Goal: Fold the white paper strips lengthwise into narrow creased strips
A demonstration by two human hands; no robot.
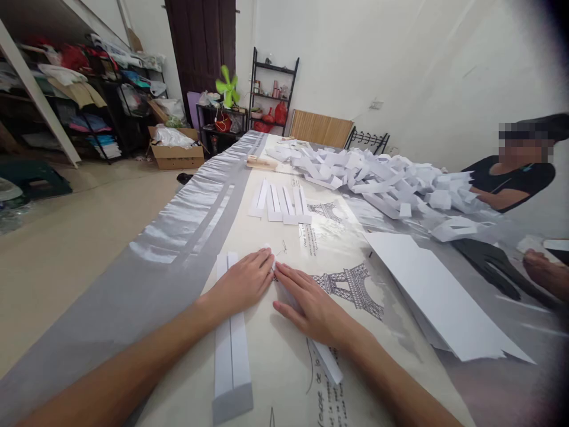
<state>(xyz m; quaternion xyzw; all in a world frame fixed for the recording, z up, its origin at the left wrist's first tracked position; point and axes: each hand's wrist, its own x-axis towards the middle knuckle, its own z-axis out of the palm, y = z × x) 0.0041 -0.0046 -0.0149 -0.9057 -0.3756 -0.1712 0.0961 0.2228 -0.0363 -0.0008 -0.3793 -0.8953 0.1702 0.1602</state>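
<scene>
A narrow folded paper strip slants across the printed table cover, largely hidden by my hands. My left hand has its fingers pressed together at the strip's far end, where a bit of white paper shows past the fingertips. Lying flat along the strip is my right hand, fingers stretched out and thumb apart. The fingertips of both hands nearly meet. Beneath my left wrist lies a longer folded white paper piece. Farther up the table, several folded white paper pieces sit in a row.
A large heap of folded white paper covers the table's far right. Flat white sheets lie to my right. A seated person is beyond the heap, and another hand shows at the right edge. A wooden object lies farther back.
</scene>
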